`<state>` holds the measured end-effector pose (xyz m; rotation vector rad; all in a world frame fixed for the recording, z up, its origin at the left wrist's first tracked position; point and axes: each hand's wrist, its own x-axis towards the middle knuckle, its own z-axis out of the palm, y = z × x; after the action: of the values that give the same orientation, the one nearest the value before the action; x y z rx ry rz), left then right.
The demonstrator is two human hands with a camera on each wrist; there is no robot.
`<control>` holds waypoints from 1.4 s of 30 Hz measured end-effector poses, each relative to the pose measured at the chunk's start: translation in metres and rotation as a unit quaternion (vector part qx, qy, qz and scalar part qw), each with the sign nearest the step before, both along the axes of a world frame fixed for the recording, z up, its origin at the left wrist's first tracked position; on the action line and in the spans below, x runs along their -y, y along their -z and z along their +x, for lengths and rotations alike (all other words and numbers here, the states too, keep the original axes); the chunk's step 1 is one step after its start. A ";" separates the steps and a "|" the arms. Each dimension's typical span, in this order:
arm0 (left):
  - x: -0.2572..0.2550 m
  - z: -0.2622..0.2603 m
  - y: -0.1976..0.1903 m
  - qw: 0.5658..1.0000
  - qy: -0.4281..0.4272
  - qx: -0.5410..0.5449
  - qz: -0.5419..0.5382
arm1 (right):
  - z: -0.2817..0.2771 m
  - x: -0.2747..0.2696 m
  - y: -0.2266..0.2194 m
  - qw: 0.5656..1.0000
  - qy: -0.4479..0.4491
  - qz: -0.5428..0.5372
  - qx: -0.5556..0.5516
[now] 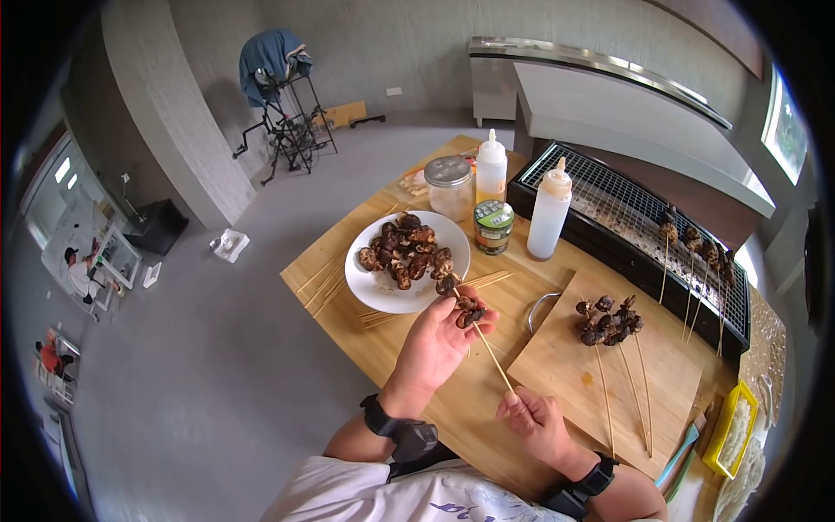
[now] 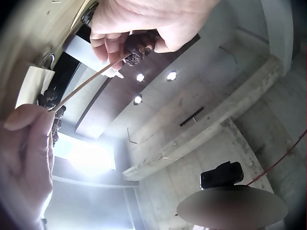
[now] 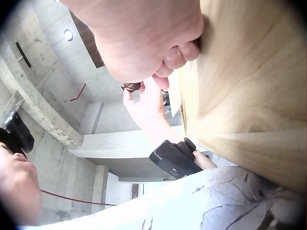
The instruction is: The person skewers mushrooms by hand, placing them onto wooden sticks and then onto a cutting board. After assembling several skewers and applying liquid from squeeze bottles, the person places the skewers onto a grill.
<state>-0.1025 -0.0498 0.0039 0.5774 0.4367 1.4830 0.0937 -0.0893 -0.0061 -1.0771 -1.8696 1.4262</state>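
A thin wooden skewer point(image 1: 494, 359) slants between my two hands, with dark brown mushrooms point(image 1: 470, 317) threaded on its upper part. My left hand point(image 1: 432, 346) holds the mushrooms between thumb and fingers, close to the front rim of a white plate point(image 1: 358, 280). Lower down, my right hand point(image 1: 541, 424) pinches the skewer near its bottom end. In the left wrist view a dark mushroom point(image 2: 136, 48) sits between the left thumb and fingers, the bare stick running down to the right hand. More mushrooms point(image 1: 402, 248) are heaped on the plate.
Bare skewers point(image 1: 326, 283) lie beside the plate. Behind it stand a glass jar point(image 1: 450, 193), a green-labelled can point(image 1: 493, 228) and squeeze bottles point(image 1: 550, 213). To the right, mushroom skewers rest on a cutting board point(image 1: 557, 352) and a black grill point(image 1: 600, 204). A yellow tray point(image 1: 718, 448) sits at the right edge.
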 end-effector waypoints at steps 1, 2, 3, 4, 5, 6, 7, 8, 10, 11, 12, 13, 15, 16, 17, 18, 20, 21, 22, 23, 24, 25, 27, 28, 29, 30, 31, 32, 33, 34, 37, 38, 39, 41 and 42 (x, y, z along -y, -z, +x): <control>0.000 -0.001 0.000 1.000 -0.001 -0.010 0.002 | 0.000 0.000 0.000 1.000 0.001 -0.004 -0.003; 0.000 -0.002 0.000 1.000 -0.001 -0.010 0.002 | 0.000 0.000 0.001 1.000 0.001 -0.004 -0.003; 0.001 -0.003 -0.001 1.000 -0.006 -0.011 0.004 | 0.000 -0.001 0.001 1.000 -0.001 -0.011 -0.001; 0.001 -0.005 -0.002 1.000 -0.010 -0.012 0.006 | 0.000 -0.001 0.001 1.000 -0.003 -0.018 0.000; 0.001 -0.007 -0.004 1.000 -0.010 -0.013 0.005 | 0.000 -0.001 0.001 1.000 -0.002 -0.018 -0.001; 0.000 -0.009 -0.005 0.999 -0.024 -0.011 0.023 | 0.000 -0.001 0.000 1.000 -0.002 -0.013 -0.002; 0.000 -0.011 -0.007 0.998 -0.038 -0.009 0.040 | 0.000 -0.001 0.000 1.000 -0.002 -0.008 -0.003; -0.001 -0.014 -0.009 0.998 -0.051 -0.020 0.045 | -0.001 0.000 0.000 1.000 -0.003 -0.008 -0.003; -0.008 -0.021 -0.009 0.997 -0.049 -0.022 0.051 | -0.001 0.000 -0.001 1.000 -0.004 -0.008 0.002; -0.010 -0.024 -0.009 0.997 -0.046 -0.025 0.057 | -0.001 0.000 -0.001 1.000 -0.005 -0.008 0.002; -0.010 -0.024 -0.010 0.997 -0.046 -0.025 0.058 | 0.000 -0.001 0.000 1.000 -0.010 -0.004 0.005; -0.011 -0.024 -0.012 0.997 -0.041 -0.035 0.048 | 0.000 -0.001 0.000 1.000 -0.015 0.000 0.008; -0.012 -0.023 -0.014 0.998 -0.035 -0.045 0.038 | 0.000 -0.001 -0.001 1.000 -0.015 0.003 0.010; -0.012 -0.023 -0.014 0.997 -0.040 -0.057 0.031 | 0.000 0.000 -0.002 1.000 -0.016 0.005 0.013; -0.013 -0.022 -0.013 0.996 -0.045 -0.069 0.025 | 0.000 0.000 -0.002 1.000 -0.015 0.005 0.013; -0.012 -0.022 -0.014 0.996 -0.045 -0.069 0.025 | 0.000 0.000 -0.003 1.000 -0.017 0.003 0.016; -0.011 -0.021 -0.015 0.995 -0.061 -0.074 0.013 | 0.000 0.000 -0.003 1.000 -0.019 0.001 0.019; -0.012 -0.021 -0.013 0.995 -0.061 -0.074 0.012 | 0.000 0.000 -0.002 1.000 -0.019 0.004 0.016; -0.013 -0.022 -0.010 0.995 -0.055 -0.074 0.026 | 0.000 0.000 -0.001 1.000 -0.018 0.008 0.012; -0.013 -0.022 -0.008 0.995 -0.049 -0.073 0.040 | 0.000 0.000 -0.001 1.000 -0.018 0.007 0.012; -0.013 -0.022 -0.007 0.995 -0.049 -0.073 0.040 | 0.000 -0.001 -0.001 1.000 -0.019 0.004 0.014; -0.013 -0.021 -0.007 0.995 -0.051 -0.073 0.042 | 0.000 -0.001 -0.001 1.000 -0.019 0.001 0.016; -0.013 -0.021 -0.006 0.995 -0.052 -0.073 0.044 | 0.001 -0.001 -0.004 1.000 -0.019 -0.008 0.023; -0.013 -0.021 -0.007 0.995 -0.051 -0.077 0.039 | 0.001 -0.001 -0.005 0.999 -0.020 -0.016 0.030; -0.013 -0.021 -0.007 0.995 -0.049 -0.081 0.035 | 0.001 -0.001 -0.005 0.999 -0.019 -0.016 0.031; -0.012 -0.021 -0.008 0.995 -0.046 -0.080 0.034 | 0.000 -0.001 -0.005 0.999 -0.019 -0.019 0.022; -0.010 -0.020 -0.010 0.996 -0.051 -0.070 0.025 | 0.000 -0.001 -0.005 1.000 -0.017 -0.022 0.014; -0.010 -0.019 -0.011 0.997 -0.051 -0.059 0.014 | 0.000 -0.001 -0.004 1.000 -0.006 -0.023 0.016; -0.010 -0.021 -0.007 0.997 -0.044 -0.062 0.023 | 0.001 -0.002 -0.001 0.999 -0.017 -0.026 0.011; -0.009 -0.021 -0.003 0.997 -0.056 -0.046 0.016 | 0.002 -0.002 0.000 0.999 -0.023 -0.029 0.006; 0.000 -0.025 0.014 0.996 -0.058 -0.064 0.013 | 0.001 0.000 -0.006 0.993 -0.001 -0.080 -0.087; 0.005 -0.024 0.014 0.996 -0.049 -0.077 0.004 | 0.002 0.000 -0.007 0.993 0.024 -0.079 -0.088; 0.011 -0.021 0.010 0.993 -0.036 -0.111 -0.002 | 0.003 0.001 -0.009 0.989 0.003 -0.113 -0.100; 0.019 -0.015 0.005 0.983 0.016 -0.182 0.029 | 0.006 0.002 -0.016 0.983 -0.004 -0.143 -0.113; 0.023 -0.012 0.004 0.983 0.028 -0.180 0.032 | 0.006 0.002 -0.023 0.987 -0.013 -0.109 -0.115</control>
<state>-0.1146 -0.0726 0.0003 0.9087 0.6482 1.3443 0.0997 -0.0915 0.0170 -0.9425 -1.5982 1.7225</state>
